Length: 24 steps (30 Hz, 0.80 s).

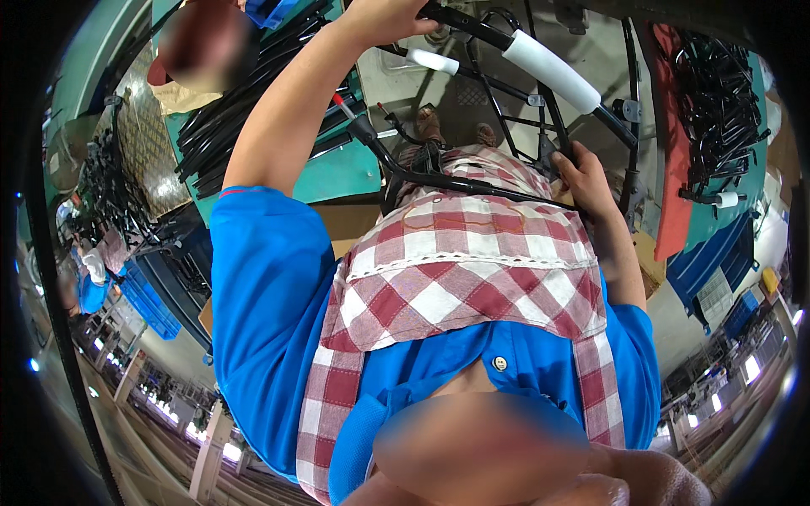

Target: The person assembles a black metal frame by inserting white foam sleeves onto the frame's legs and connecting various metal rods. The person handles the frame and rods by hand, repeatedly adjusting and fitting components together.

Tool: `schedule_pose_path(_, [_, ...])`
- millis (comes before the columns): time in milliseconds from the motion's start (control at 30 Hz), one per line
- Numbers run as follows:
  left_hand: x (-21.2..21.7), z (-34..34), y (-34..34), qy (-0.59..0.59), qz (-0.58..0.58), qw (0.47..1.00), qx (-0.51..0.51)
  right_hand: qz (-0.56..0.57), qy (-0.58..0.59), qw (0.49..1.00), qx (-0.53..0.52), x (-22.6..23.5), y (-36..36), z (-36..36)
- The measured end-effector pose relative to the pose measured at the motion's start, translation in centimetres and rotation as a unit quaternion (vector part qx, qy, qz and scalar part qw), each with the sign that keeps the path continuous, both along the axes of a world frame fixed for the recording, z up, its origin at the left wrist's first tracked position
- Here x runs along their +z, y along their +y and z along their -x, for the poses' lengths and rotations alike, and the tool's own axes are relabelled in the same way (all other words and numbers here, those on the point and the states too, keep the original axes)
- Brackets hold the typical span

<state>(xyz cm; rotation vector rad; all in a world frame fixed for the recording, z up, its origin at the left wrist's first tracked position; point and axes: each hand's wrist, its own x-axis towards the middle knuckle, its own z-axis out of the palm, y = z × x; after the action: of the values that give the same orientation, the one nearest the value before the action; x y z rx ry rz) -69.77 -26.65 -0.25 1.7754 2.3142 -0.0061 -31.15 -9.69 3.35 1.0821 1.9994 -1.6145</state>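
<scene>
A black tubular metal frame (489, 88) stands in front of my body, with bent bars and cross-pieces. One bar wears a thick white sleeve (553, 72); a shorter white sleeve (433, 61) sits on another bar to its left. My left hand (384, 18) reaches to the top edge and is closed on the frame's upper bar; part of it is cut off. Lower down on the right, my right hand (584, 179) closes round a black tube of the frame near a joint. A long bent black bar (472, 183) crosses close to my checked apron (472, 244).
On the left, a green table (350, 175) bears many black tubes (253, 101); a person in a reddish cap (198, 42) is beyond. To the right, a red strip (672, 152) edges another green surface heaped with black parts (717, 110). Blue crates (152, 299) stand lower left.
</scene>
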Motion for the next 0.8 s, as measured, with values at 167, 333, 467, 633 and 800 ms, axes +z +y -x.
schedule_pose_path(167, [-2.2, -0.5, -0.3, 0.018, -0.163, 0.985, -0.045, -0.062, 0.012, 0.998, 0.019, -0.5, -0.4, -0.4])
schedule_pose_path(333, [5.6, -0.2, 1.9, -0.360, 0.018, 0.930, 0.076, -0.116, -0.008, 0.993, 0.026, 0.0, -0.3, -0.7])
schedule_pose_path(467, [5.7, -0.3, 1.8, -0.294, -0.150, 0.943, -0.031, -0.115, -0.032, 0.991, 0.053, 1.7, -0.5, -0.8])
schedule_pose_path(633, [3.4, 1.3, 2.3, -0.183, -0.252, 0.937, -0.160, -0.103, -0.051, 0.992, 0.043, 2.1, -0.7, -0.9])
schedule_pose_path(800, [-0.5, 5.5, 1.9, -0.091, -0.195, 0.926, -0.309, -0.121, -0.034, 0.990, 0.059, 1.1, -0.8, -0.9])
